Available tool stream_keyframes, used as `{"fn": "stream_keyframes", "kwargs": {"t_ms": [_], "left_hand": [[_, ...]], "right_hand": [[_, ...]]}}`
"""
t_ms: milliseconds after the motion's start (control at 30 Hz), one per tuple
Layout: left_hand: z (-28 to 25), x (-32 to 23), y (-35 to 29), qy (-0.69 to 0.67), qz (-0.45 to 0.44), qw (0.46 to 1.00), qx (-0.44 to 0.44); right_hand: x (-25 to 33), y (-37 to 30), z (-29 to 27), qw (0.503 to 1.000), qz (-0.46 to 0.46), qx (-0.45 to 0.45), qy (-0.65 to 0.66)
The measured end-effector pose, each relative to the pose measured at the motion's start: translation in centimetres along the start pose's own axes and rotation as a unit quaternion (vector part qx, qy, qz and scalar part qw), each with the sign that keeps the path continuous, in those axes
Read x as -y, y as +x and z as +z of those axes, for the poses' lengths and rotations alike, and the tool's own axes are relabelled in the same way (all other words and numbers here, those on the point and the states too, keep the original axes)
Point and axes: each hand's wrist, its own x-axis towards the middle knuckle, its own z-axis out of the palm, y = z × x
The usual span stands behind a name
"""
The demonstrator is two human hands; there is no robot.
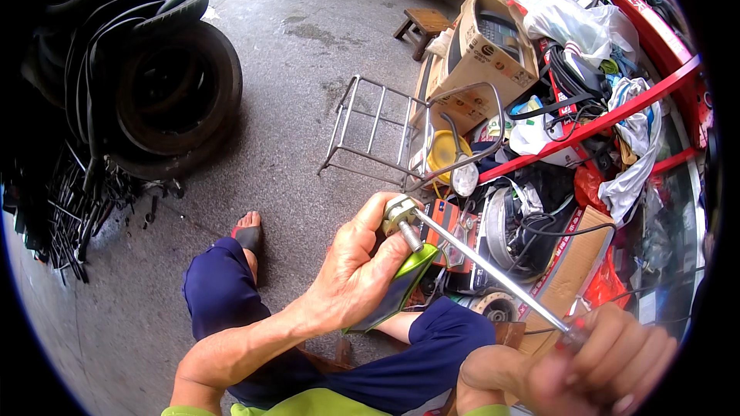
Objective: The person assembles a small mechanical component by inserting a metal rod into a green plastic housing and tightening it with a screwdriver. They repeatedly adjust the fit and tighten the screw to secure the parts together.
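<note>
**Two hands work a long driver into a small fitting outside a cluttered stall**

Right hand (593, 362), blurred at the lower edge of the frame, is clenched around the handle of a long metal screwdriver (493, 273), whose shaft slants up and left to meet a small metal fitting (401, 214). Beyond it the concrete floor (308, 54) stretches away, taking up most of the scene. Stacked black tyres (166, 88) lean at the far left, with a bundle of thin dark rods (69, 216) lying below them. At the right a red metal frame (617, 112) crosses a heap of cardboard boxes (482, 54), white plastic bags (574, 23) and black cables (574, 77). A bare wire rack (378, 127) stands on the floor in the middle, just beside the boxes, and a low wooden stool (420, 27) sits further back. The seated person's knees, in dark blue trousers (220, 293), spread across the lower centre, one foot in a sandal (248, 233) flat on the floor. The left hand (354, 270) is closed around a green-edged part (401, 285) that carries the fitting, holding it above the lap with thumb and fingers pressed near the driver's tip. Whether the tip sits inside the fitting cannot be told.
</note>
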Motion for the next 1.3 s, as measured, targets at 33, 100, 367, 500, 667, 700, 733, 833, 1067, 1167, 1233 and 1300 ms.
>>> {"fn": "stream_keyframes", "kwargs": {"t_ms": [33, 100, 367, 500, 667, 700, 733, 833, 1067, 1167, 1233, 1300], "left_hand": [[0.1, 0.2, 0.0, 0.002, 0.002, 1.000, -0.002], [0.0, 0.2, 0.1, 0.041, -0.007, 0.999, 0.019], [0.0, 0.7, 0.3, 0.008, 0.004, 0.999, -0.053], [-0.1, 1.1, 0.5, 0.061, 0.029, 0.994, -0.081], [0.1, 1.0, 0.8, 0.080, 0.050, 0.992, -0.085], [0.1, 1.0, 0.8, 0.081, 0.051, 0.992, -0.085], [0.1, 0.8, 0.8, 0.082, 0.053, 0.992, -0.085], [0.0, 0.9, 0.7, 0.085, 0.055, 0.990, -0.096], [-0.4, 0.8, 0.7, 0.091, 0.063, 0.988, -0.105], [-0.4, 0.9, 0.8, 0.090, 0.067, 0.988, -0.102], [-0.3, 1.0, 0.8, 0.096, 0.062, 0.989, -0.099], [-0.4, 1.0, 0.8, 0.103, 0.051, 0.989, -0.098]], "right_hand": [[-0.2, 0.4, -0.3, 0.995, 0.026, 0.094, 0.031], [0.1, 2.0, -2.0, 0.954, 0.075, 0.276, 0.088], [0.8, 0.5, -0.1, 0.635, -0.089, -0.018, -0.767], [3.4, 0.0, -0.3, 0.783, 0.068, 0.083, -0.613], [2.3, 0.9, -2.2, 0.796, -0.106, 0.145, -0.578], [2.4, 0.8, -2.5, 0.768, -0.095, 0.147, -0.615], [2.5, 0.6, -2.8, 0.739, -0.085, 0.150, -0.651], [2.3, -0.1, -1.9, 0.671, -0.009, 0.097, -0.735], [2.2, -0.1, -2.2, 0.832, -0.029, 0.042, -0.553], [2.2, 1.0, -2.5, 0.829, -0.045, 0.164, -0.533], [0.6, 0.8, -1.3, 0.780, -0.073, 0.090, -0.614], [0.6, 0.0, -1.3, 0.720, -0.022, 0.027, -0.693]]}}
